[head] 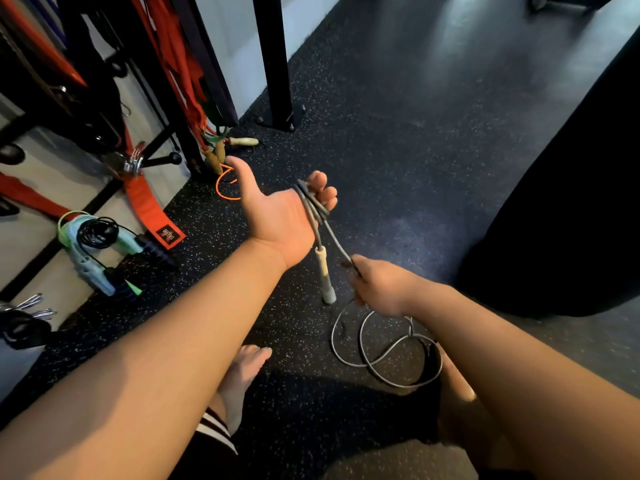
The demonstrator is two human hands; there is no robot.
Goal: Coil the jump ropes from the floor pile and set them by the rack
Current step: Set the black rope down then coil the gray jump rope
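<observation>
The floor [398, 116], black rubber flecked with pale specks, is spreading out to the right of the rack [86, 81]. The rack's dark metal bars are carrying flat red straps [145, 202] and are running off the upper left edge. Far right of the rack a big, rounded black shape [571, 202] is looming, too dark to identify. The left hand [277, 216], just right of the rack's foot, is lying palm up with thumb out. Its fingers [320, 183] are curling over several loops of the jump rope [313, 216], a smooth grey cord. The right hand [377, 289], farther from the rack, is gripping one strand, its own fingers hiding behind its back. The rope's handle [323, 275], a pale, worn cylinder, is hanging upright with its free end pointing at the floor. The slack is lying in round loops on the floor, farther still from the rack and partly covered by the right forearm.
</observation>
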